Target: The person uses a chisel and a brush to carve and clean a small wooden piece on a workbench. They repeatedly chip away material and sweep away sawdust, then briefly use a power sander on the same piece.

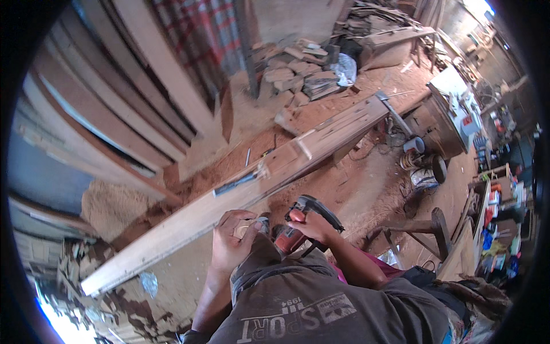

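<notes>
My right hand (pixel 313 225) is wrapped round the handle of a red and black power tool (pixel 288 239), held at my lap. The tool has a broad, rounded black end. My left hand (pixel 232 236) is closed round a small, round, beige piece (pixel 242 230), with a grey part next to it by the thumb; its exact kind is too small to tell. Just beyond both hands runs a long wooden beam (pixel 166 245), slanting from lower left to upper right. A dark blue-grey long tool (pixel 235 184) rests on it, apart from my hands.
Tall boards (pixel 123 80) lean at the left, near a sawdust heap (pixel 109 209). Offcuts (pixel 298 71) lie piled at the back. A hammer-like tool (pixel 398 117) is at the beam's far end. A wooden trestle (pixel 418 227) and a cluttered cabinet (pixel 432 126) stand right.
</notes>
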Available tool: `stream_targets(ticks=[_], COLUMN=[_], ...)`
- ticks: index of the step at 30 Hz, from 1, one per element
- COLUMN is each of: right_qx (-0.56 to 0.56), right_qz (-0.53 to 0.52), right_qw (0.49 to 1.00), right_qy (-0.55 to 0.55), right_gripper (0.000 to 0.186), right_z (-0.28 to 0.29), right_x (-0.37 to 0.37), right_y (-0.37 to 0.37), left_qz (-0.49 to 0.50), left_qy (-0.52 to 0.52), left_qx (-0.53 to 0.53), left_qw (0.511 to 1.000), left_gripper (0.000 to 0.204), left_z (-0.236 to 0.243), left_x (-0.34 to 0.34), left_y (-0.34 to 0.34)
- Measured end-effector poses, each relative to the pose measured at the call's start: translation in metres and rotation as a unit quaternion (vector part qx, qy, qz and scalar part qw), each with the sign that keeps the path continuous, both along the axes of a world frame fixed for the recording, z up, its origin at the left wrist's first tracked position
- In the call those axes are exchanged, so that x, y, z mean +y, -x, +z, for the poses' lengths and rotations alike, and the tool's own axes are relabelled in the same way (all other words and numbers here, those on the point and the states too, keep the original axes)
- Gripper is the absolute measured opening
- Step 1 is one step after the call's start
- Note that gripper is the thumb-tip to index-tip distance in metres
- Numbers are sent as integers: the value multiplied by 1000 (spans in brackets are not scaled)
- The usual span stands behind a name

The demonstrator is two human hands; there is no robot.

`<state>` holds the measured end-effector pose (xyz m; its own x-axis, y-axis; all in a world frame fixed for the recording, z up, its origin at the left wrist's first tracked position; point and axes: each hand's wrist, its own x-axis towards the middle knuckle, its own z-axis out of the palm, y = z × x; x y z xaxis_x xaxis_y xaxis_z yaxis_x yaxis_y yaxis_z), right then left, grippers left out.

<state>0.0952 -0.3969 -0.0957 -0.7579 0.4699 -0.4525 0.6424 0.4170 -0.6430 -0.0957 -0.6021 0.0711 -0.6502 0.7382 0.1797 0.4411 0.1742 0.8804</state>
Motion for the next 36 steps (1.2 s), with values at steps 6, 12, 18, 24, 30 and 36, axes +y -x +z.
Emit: stream_targets(ticks=[6, 12, 18, 24, 30, 36], right_qx=[-19, 78, 19, -18, -43, -10], right_qz=[-254, -396, -444, -402, -331, -280], right_qw=[964, 910, 891, 908, 933, 943], right_qy=[77, 95, 94, 114, 137, 180], right_gripper=[58, 37, 47, 55, 56, 40], right_z=[77, 98, 72, 8, -12, -37], right_x=[85, 162, 266, 378, 458, 511], right_y=[-35, -81, -136, -191, -229, -256], left_qz=[-92, -151, -280, -329, -390, -262], left_qy=[-16, 20, -2, -4, 97, -103], left_qx=[55, 68, 106, 351, 448, 85], left_qw=[994, 986, 954, 877, 799, 956], left_gripper=[20, 24, 31, 49, 38, 41], left_z=[-20, -45, -58, -93, -151, -53], left_x=[102, 217, 371, 598, 748, 752], left_y=[21, 16, -36, -129, -152, -72])
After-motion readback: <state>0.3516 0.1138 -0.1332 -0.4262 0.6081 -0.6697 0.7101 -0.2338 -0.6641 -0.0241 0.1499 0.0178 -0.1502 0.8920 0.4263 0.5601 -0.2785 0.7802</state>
